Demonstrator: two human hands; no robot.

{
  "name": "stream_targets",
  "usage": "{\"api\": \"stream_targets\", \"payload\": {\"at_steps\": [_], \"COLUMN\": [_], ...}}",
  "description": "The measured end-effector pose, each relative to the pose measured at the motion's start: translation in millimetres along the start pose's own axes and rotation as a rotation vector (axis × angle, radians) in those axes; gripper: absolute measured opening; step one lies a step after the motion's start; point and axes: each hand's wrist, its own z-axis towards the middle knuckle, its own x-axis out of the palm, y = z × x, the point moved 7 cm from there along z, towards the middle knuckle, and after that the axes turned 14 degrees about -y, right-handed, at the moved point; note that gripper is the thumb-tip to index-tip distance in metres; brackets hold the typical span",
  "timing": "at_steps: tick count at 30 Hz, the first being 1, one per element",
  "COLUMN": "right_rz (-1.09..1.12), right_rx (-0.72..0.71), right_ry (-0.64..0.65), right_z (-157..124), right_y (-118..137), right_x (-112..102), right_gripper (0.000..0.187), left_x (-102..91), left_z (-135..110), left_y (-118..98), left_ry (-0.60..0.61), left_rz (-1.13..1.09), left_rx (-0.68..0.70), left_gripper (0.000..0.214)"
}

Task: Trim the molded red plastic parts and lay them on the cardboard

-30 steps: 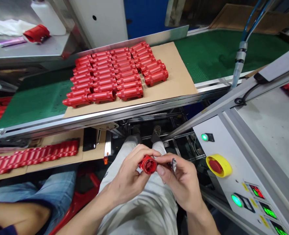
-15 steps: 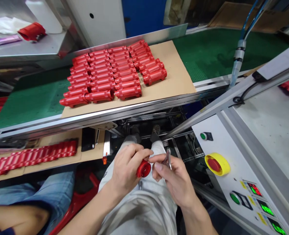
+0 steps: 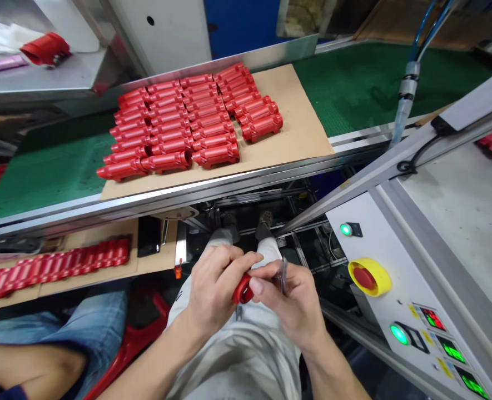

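Observation:
Over my lap, my left hand (image 3: 214, 289) is closed around a red plastic cylinder part (image 3: 242, 290), its round end turned to the right. My right hand (image 3: 289, 303) is closed on a small metal tool (image 3: 283, 274) that sticks up between its fingers, and its thumb presses against the end of the red part. On the conveyor above, several matching red parts (image 3: 187, 125) lie in neat rows on a cardboard sheet (image 3: 299, 128).
The green conveyor belt (image 3: 362, 83) runs across the top. A control panel with a yellow-ringed red stop button (image 3: 368, 276) and green lights (image 3: 399, 334) stands at right. More red parts (image 3: 49, 266) line a lower cardboard shelf at left. Another person's arm (image 3: 24, 369) and jeans show at bottom left.
The red part has turned so its open end no longer faces me. My right thumb has closed onto its end, and both hands have shifted slightly left.

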Motion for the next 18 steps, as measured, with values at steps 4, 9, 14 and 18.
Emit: {"api": "stream_targets", "payload": {"at_steps": [4, 9, 14, 18], "right_rz": [0.034, 0.008, 0.289, 0.42], "right_rx": [-0.017, -0.053, 0.142, 0.34], "right_ry": [-0.051, -0.074, 0.006, -0.022], "right_z": [1, 0, 2, -1], "right_y": [-3, -4, -17, -35], "right_x": [1, 5, 3, -15], "right_gripper": [0.015, 0.013, 0.024, 0.045], "left_x": [-1.2, -3.1, 0.1, 8.1], "left_z": [3, 1, -2, -5], "left_y": [-3, 1, 8, 15], "left_ry": [-0.022, -0.028, -0.007, 0.087], "left_rz": [0.014, 0.055, 0.023, -0.039], "left_rx": [0.02, 0.038, -0.081, -0.333], "left_gripper": [0.02, 0.025, 0.03, 0.04]}}
